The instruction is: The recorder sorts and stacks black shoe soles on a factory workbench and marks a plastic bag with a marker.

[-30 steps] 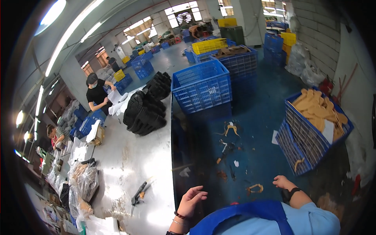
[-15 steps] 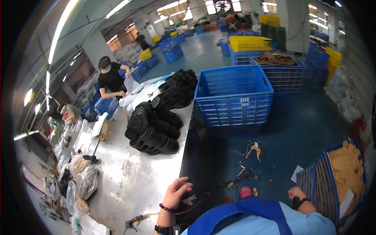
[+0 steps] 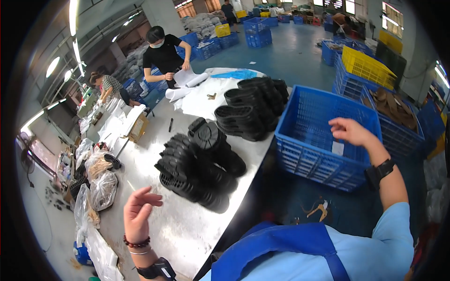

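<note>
My left hand (image 3: 142, 213) hovers over the metal table (image 3: 173, 239) with fingers apart and nothing in it. Just beyond it stands a near group of black shoe soles (image 3: 199, 175), stacked together on the table. A second group of black shoe soles (image 3: 253, 112) stands farther off by the table's right edge. My right hand (image 3: 349, 131) is out over the near side of a large blue plastic crate (image 3: 323, 166), its fingers loosely bent and holding nothing. A white label (image 3: 337, 148) is on the crate's side below that hand.
Across the table a person (image 3: 164, 54) in black handles white sheets (image 3: 190, 79). Plastic bags (image 3: 103, 187) and a small carton (image 3: 138, 127) lie along the left side. More blue crates (image 3: 393, 117) and a yellow crate (image 3: 368, 68) stand at right. Scraps (image 3: 321, 210) litter the floor.
My view has swung left toward the table. Both hands have moved forward: the left beside the near soles, the right from down by my side up over the blue crate.
</note>
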The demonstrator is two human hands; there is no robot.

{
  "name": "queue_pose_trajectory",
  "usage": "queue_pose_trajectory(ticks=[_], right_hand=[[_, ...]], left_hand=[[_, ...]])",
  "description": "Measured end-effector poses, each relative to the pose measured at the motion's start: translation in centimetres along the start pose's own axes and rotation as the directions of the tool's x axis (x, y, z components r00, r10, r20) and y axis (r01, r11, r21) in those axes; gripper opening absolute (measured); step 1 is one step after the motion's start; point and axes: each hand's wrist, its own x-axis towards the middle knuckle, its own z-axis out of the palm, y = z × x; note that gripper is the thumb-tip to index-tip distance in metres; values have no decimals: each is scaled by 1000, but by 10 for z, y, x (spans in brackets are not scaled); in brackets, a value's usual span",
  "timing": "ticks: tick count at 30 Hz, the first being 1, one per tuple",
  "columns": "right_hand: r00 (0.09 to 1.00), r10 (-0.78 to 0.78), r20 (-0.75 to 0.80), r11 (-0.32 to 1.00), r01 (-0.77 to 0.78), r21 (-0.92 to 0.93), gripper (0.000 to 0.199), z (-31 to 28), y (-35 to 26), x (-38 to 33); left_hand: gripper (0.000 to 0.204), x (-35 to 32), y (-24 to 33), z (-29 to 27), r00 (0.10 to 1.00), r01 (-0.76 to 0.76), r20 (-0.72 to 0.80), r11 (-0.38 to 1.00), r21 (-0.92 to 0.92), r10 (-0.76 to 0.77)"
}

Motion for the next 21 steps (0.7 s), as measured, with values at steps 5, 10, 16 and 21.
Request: queue_pose_trajectory(ticks=[5,10,16,21], right_hand=[[948,-275,160,922,308,-236,46,-77,-113,116],[868,-310,389,574,497,-651,49,-103,-199,233],[722,-401,564,298,685,-665,49,-52,-243,434],[570,-282,772,217,821,-528,52,73,-259,578]], left_hand=[[39,100,26,-6,999,-54,14,989,138,52],[39,200,55,-7,994,71,37,885,460,-100],[39,302,39,28,994,91,-22,683,725,-109],[47,319,-13,54,944,62,130,552,832,-303]])
